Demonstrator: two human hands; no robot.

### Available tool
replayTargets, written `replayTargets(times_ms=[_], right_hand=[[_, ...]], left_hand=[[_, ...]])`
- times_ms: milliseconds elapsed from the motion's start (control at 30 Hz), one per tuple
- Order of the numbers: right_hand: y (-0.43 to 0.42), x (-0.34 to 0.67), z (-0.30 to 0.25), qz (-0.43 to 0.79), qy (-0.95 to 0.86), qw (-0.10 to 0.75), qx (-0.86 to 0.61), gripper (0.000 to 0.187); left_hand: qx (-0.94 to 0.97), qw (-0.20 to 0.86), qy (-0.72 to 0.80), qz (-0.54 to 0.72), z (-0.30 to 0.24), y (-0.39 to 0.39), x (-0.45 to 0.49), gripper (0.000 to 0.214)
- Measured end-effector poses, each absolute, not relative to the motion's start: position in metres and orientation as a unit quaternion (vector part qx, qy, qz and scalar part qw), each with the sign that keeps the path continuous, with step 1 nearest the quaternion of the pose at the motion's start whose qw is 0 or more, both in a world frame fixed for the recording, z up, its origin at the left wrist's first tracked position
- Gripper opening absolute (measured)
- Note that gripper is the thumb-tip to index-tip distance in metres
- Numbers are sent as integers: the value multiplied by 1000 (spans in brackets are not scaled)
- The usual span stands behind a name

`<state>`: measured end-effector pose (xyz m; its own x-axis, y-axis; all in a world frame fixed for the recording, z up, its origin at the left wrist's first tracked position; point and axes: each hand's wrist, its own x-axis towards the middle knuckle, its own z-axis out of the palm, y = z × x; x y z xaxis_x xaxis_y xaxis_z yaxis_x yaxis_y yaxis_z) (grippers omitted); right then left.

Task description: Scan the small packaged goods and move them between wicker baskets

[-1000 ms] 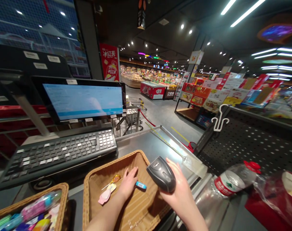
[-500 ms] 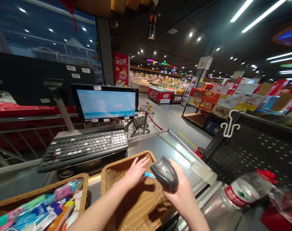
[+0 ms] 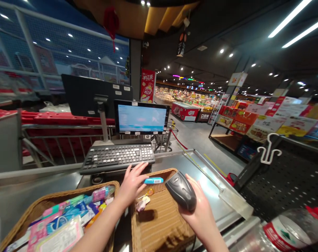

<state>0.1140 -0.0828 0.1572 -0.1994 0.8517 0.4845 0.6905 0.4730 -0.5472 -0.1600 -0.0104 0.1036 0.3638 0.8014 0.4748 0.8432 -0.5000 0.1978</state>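
Observation:
My left hand (image 3: 133, 183) pinches one end of a small blue packet (image 3: 154, 180) with a barcode between its thumb and lower fingers, while the other fingers stretch toward the keyboard. The packet hangs over a wicker basket (image 3: 161, 224). Wrapped in my right hand (image 3: 198, 206) is a black handheld barcode scanner (image 3: 182, 191), its head tilted toward the packet. Below the packet, near the basket's left wall, lie an orange-topped small item (image 3: 149, 192) and a pale, lumpy one (image 3: 143, 204) that I cannot identify.
Another wicker basket (image 3: 116, 190), full of colourful packages, stands at left. Behind are a keyboard (image 3: 119, 156), a lit monitor (image 3: 141, 119) and a second screen's back (image 3: 87, 94). A metal counter (image 3: 206, 185) runs right, beside a large clear bottle (image 3: 287, 231) and a black perforated panel (image 3: 292, 178).
The view has swung left, showing more of the filled basket. My left hand has drawn the blue packet away from the scanner, exposing its barcode. The scanner stays in my right hand.

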Motion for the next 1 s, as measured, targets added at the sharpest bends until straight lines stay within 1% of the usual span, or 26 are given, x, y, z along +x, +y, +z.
replayTargets(times_ms=[233,367,633,800,1000], right_hand=[[-81,84,170,75,-795,374,-472,58],[-79,64,175,73,-805,365,-461,54],[-78,23,185,81,-820,383,-417,50],[-83,-1,184,110,-834,357,-407,53],[-91,-17,176,112,-853,325,-392,56]], left_hand=[[-781,90,-552,-280,118,-24,-209,20],[-765,124,-558,-295,124,-32,-233,19],[-727,157,-592,-311,130,-53,-265,19],[-710,171,-606,-313,133,-66,-278,21],[-701,182,-618,-305,133,-81,-295,21]])
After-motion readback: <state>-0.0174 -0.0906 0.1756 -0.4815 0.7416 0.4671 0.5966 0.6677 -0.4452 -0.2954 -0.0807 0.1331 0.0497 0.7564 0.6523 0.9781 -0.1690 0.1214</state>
